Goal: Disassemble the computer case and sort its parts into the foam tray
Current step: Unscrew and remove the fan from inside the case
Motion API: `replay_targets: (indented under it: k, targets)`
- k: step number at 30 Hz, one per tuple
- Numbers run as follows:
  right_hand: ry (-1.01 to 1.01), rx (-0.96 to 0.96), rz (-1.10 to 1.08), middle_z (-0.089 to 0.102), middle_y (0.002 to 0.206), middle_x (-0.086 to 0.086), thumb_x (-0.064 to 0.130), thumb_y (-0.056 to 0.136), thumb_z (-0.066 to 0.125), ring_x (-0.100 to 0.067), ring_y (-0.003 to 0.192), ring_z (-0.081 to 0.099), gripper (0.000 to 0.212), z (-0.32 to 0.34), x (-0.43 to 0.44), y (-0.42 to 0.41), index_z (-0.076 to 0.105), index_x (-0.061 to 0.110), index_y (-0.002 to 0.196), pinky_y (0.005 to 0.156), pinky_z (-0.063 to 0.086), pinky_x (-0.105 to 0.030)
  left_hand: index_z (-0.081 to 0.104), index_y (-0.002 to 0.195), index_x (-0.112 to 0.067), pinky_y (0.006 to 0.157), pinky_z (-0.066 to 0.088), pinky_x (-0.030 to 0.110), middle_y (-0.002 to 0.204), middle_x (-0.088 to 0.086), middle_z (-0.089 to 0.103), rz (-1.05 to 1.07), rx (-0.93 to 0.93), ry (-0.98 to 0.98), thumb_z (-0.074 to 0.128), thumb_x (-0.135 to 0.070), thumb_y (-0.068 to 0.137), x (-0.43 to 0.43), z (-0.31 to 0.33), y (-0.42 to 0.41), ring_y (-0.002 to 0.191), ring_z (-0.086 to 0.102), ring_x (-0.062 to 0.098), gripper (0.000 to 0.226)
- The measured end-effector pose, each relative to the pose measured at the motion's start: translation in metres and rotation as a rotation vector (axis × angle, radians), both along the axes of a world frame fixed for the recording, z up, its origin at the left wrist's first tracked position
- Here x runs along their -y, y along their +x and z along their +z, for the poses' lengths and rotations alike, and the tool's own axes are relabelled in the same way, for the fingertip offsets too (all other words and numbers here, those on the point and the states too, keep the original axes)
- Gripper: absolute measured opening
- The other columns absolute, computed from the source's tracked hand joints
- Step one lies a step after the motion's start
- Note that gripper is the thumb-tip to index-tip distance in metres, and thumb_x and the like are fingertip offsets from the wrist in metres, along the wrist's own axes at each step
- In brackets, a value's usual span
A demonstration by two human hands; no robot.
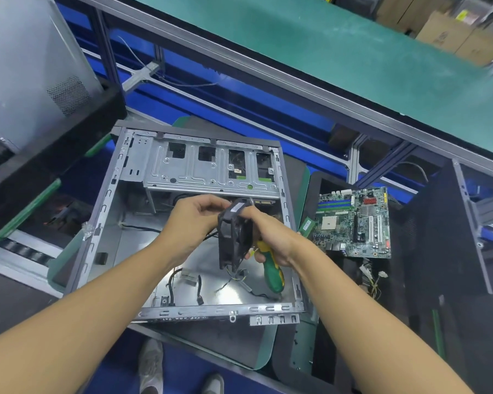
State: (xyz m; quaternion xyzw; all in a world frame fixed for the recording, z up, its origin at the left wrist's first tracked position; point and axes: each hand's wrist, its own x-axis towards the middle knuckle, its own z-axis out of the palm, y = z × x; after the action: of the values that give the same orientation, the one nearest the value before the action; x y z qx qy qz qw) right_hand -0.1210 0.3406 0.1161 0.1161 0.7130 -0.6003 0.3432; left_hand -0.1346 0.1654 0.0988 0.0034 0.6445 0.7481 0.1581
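Both left hand (192, 220) and right hand (272, 237) grip a fan (233, 240) over the case (211, 169); green bench (325, 52) beyond.

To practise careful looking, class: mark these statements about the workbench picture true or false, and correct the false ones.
1. The left hand and right hand both hold the fan above the case. True.
2. The screwdriver lies inside the case. False: the right hand grips it together with the fan.
3. The motherboard is mounted in the case. False: it lies outside, to the right of the case.
4. The case is open, its inside in view. True.
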Motion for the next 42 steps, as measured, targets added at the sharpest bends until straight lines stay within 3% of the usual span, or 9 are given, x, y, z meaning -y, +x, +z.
replay_targets:
  k: [3,9,21,27,29,33,38,40,42]
  targets:
    - [-0.035,0.026,-0.031,0.067,0.079,-0.009,0.058,0.072,0.056,-0.021,0.056,0.054,0.033,-0.005,-0.002,0.002,0.071,0.029,0.075,0.041,0.027,-0.022,0.079,0.079,-0.020,0.069,0.059,0.027,0.082,0.011,0.076,-0.012,0.012,0.046,0.086,-0.016,0.064,0.000,0.002,0.003,0.073,0.071,0.019,0.017]
    - [-0.031,0.002,-0.052,0.065,0.082,-0.002,0.059,0.073,0.058,-0.015,0.060,0.053,0.030,-0.012,0.002,0.006,0.072,0.033,0.078,0.041,0.029,-0.021,0.075,0.080,-0.017,0.064,0.056,0.024,0.078,0.013,0.073,-0.103,-0.014,0.013,0.075,0.008,0.078,0.005,0.001,0.002,0.068,0.069,0.021,0.025]
    - [-0.357,0.173,-0.175,0.056,0.063,0.000,0.058,0.068,0.069,-0.014,0.043,0.043,0.039,-0.023,0.016,0.014,0.064,0.020,0.066,0.035,0.021,-0.019,0.061,0.085,-0.014,0.066,0.051,0.019,0.081,-0.002,0.063,-0.194,-0.124,0.098,0.065,0.006,0.088,0.004,-0.003,-0.002,0.065,0.061,0.011,0.021]
    - [-0.632,0.147,-0.159,0.054,0.073,0.004,0.063,0.068,0.077,-0.012,0.067,0.046,0.046,-0.023,0.014,0.014,0.074,0.023,0.089,0.071,0.000,-0.037,0.050,0.089,-0.010,0.063,0.057,0.022,0.087,0.003,0.067,-0.054,-0.046,0.244,0.047,0.001,0.100,0.006,0.003,-0.003,0.069,0.068,0.014,0.016]
    - [-0.705,0.154,-0.191,0.053,0.077,0.000,0.059,0.067,0.080,-0.015,0.070,0.052,0.051,-0.021,0.010,0.012,0.065,0.014,0.085,0.067,0.015,-0.032,0.050,0.089,-0.010,0.062,0.058,0.026,0.082,0.006,0.068,-0.009,0.030,0.281,0.050,0.000,0.099,0.009,0.008,-0.007,0.070,0.069,0.019,0.014]
    - [-0.646,0.125,-0.114,0.045,0.083,-0.008,0.059,0.078,0.068,-0.021,0.067,0.030,0.050,-0.009,0.003,0.012,0.061,0.011,0.090,0.063,0.009,-0.038,0.059,0.101,-0.011,0.061,0.056,0.031,0.080,0.009,0.073,-0.099,-0.070,-0.173,0.059,-0.001,0.095,0.029,0.012,-0.020,0.071,0.069,0.021,0.011]
    - [-0.455,0.121,-0.173,0.060,0.079,-0.013,0.051,0.085,0.062,-0.019,0.047,0.043,0.036,0.000,-0.012,0.011,0.069,0.016,0.087,0.036,0.023,-0.019,0.071,0.082,-0.021,0.068,0.044,0.027,0.074,-0.011,0.064,-0.606,-0.114,-1.055,0.055,-0.026,0.097,0.051,0.021,-0.037,0.072,0.059,0.011,0.023]
    - [-0.347,0.116,-0.202,0.064,0.070,-0.010,0.048,0.085,0.064,-0.018,0.043,0.045,0.034,-0.001,-0.014,0.011,0.065,0.014,0.090,0.034,0.026,-0.018,0.073,0.084,-0.018,0.077,0.044,0.029,0.084,-0.007,0.064,-0.708,-0.051,-1.065,0.049,-0.029,0.097,0.048,0.026,-0.038,0.078,0.058,0.010,0.029]
    - [-0.250,0.094,-0.233,0.064,0.068,-0.009,0.046,0.090,0.063,-0.018,0.045,0.046,0.034,-0.003,-0.014,0.010,0.060,0.013,0.096,0.034,0.027,-0.018,0.077,0.095,-0.022,0.092,0.046,0.031,0.106,-0.003,0.072,-0.602,0.045,-0.687,0.045,-0.036,0.087,0.046,0.034,-0.037,0.097,0.067,0.011,0.036]
